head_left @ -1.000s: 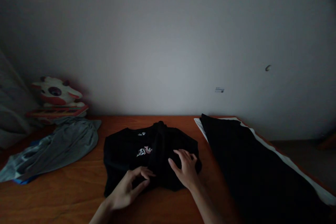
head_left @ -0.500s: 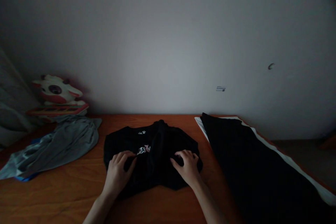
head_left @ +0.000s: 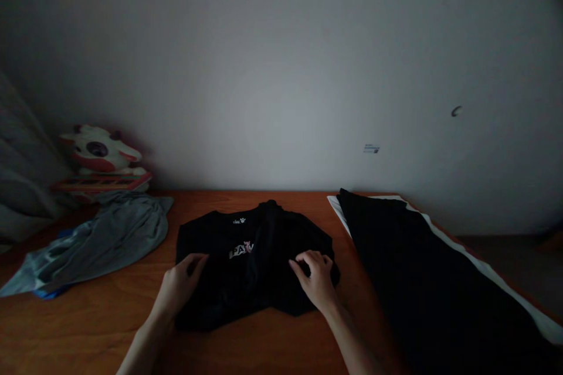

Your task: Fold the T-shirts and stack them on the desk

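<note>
A black T-shirt (head_left: 268, 234) with a small white and pink print lies partly folded on the wooden table (head_left: 101, 316), its right side folded over the middle. My left hand (head_left: 178, 287) rests flat on the shirt's left part, fingers together. My right hand (head_left: 316, 281) presses on the folded right part with fingers bent into the cloth. Whether either hand pinches the fabric is hard to see in the dim light.
A crumpled grey garment (head_left: 97, 240) lies at the left. A white and red toy (head_left: 99, 155) stands on a flat box in the back left corner. A long black cloth (head_left: 422, 281) over white fabric covers the right side. A plain wall runs behind.
My left hand has slid from the shirt's lower middle out to its left side. My right hand has stayed on the folded right part.
</note>
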